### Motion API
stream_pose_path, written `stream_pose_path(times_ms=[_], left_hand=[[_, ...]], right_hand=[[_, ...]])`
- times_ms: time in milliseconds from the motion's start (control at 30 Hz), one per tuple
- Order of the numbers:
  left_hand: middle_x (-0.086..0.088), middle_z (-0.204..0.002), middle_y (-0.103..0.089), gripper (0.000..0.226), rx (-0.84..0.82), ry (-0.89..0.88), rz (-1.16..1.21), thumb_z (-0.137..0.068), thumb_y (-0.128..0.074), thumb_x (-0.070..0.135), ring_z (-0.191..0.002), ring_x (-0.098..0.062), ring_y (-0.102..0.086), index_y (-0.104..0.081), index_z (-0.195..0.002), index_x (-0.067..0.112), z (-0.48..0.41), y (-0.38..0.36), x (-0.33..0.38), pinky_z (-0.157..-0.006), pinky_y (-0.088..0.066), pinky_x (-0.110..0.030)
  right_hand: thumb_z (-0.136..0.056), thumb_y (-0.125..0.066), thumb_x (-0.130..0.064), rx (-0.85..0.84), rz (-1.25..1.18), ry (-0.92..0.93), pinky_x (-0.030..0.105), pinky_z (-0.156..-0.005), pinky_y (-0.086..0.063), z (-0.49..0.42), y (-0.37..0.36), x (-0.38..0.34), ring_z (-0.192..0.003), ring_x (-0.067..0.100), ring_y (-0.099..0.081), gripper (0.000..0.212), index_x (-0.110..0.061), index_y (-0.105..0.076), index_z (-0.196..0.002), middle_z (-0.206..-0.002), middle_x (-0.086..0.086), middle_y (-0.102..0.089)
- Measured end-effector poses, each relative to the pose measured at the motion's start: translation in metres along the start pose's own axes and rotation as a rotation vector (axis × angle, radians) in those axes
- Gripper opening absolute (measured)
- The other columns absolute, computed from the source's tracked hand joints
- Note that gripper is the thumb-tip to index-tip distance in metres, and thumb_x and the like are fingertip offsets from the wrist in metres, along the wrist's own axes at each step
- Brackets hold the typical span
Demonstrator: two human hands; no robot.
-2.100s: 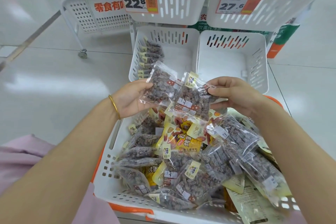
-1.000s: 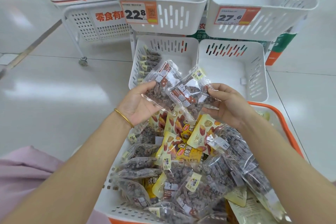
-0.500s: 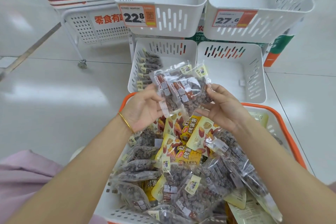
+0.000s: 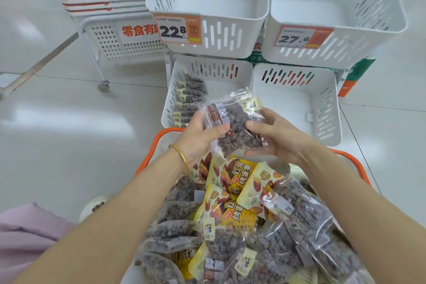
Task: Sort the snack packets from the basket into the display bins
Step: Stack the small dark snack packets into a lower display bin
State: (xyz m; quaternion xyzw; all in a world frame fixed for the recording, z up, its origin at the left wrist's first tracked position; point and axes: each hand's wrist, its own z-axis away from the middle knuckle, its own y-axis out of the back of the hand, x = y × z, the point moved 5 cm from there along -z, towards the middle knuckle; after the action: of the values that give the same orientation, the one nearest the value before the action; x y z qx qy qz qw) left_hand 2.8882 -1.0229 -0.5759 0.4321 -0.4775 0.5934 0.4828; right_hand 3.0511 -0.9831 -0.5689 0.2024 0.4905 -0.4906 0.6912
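Both hands hold clear packets of dark snacks, pressed together, just above the far rim of the basket. The left hand pinches their left edge, thumb curled on top, fingers hidden beneath. The right hand grips the right side, thumb above and fingers curled under. Just beyond the basket, a bin holds a row of similar packets.
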Motion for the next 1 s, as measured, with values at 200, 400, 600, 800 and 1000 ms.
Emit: stream_pose_path(times_ms=[200,400,600,800,1000], left_hand=[[0.0,-0.12,-0.058,0.051,0.119,-0.125,-0.433,-0.079,-0.071,0.038,-0.113,-0.016,-0.054,-0.05,-0.122,0.021,-0.051,0.04,0.02,-0.093,-0.045,-0.021],[-0.004,-0.132,-0.053,0.049,0.334,-0.156,-1.209,-0.086,-0.062,0.035,-0.124,-0.026,-0.044,-0.05,-0.131,0.02,-0.072,0.102,-0.018,-0.104,-0.032,-0.038],[0.0,-0.139,-0.044,0.052,0.324,-0.153,-1.169,-0.089,-0.056,0.037,-0.129,-0.022,-0.034,-0.04,-0.137,0.023,-0.071,0.099,-0.034,-0.103,-0.033,-0.034],[0.005,-0.139,-0.045,0.059,0.303,-0.147,-1.078,-0.088,-0.059,0.037,-0.129,-0.015,-0.039,-0.034,-0.14,0.026,-0.07,0.1,-0.036,-0.101,-0.038,-0.035],[0.007,-0.139,-0.046,0.063,0.298,-0.128,-1.054,-0.086,-0.06,0.039,-0.128,-0.015,-0.042,-0.03,-0.142,0.031,-0.072,0.102,-0.038,-0.099,-0.042,-0.038]], right_hand=[[-0.08,-0.069,0.0,0.221,0.186,0.281,0.044,-0.065,-0.059,-0.049,0.012,-0.049,-0.085,0.024,-0.066,0.043,-0.014,-0.054,-0.118,-0.107,0.004,-0.061],[-0.077,-0.073,-0.013,0.429,1.121,0.397,0.033,-0.079,-0.045,-0.105,0.004,-0.054,-0.1,0.023,-0.056,0.047,-0.027,-0.054,-0.119,-0.113,-0.002,-0.055],[-0.085,-0.062,-0.014,0.37,1.557,0.308,0.036,-0.074,-0.044,-0.15,-0.014,-0.008,-0.106,0.035,-0.051,0.04,-0.025,-0.048,-0.12,-0.122,0.004,-0.05],[-0.085,-0.065,-0.016,0.109,1.264,-0.023,0.037,-0.088,-0.046,-0.186,-0.009,0.037,-0.108,0.032,-0.052,0.046,-0.017,-0.042,-0.125,-0.126,0.012,-0.047],[-0.08,-0.057,-0.009,0.094,0.917,-0.16,0.039,-0.09,-0.048,-0.188,-0.004,0.04,-0.107,0.028,-0.051,0.053,-0.021,-0.043,-0.13,-0.13,0.011,-0.041]])
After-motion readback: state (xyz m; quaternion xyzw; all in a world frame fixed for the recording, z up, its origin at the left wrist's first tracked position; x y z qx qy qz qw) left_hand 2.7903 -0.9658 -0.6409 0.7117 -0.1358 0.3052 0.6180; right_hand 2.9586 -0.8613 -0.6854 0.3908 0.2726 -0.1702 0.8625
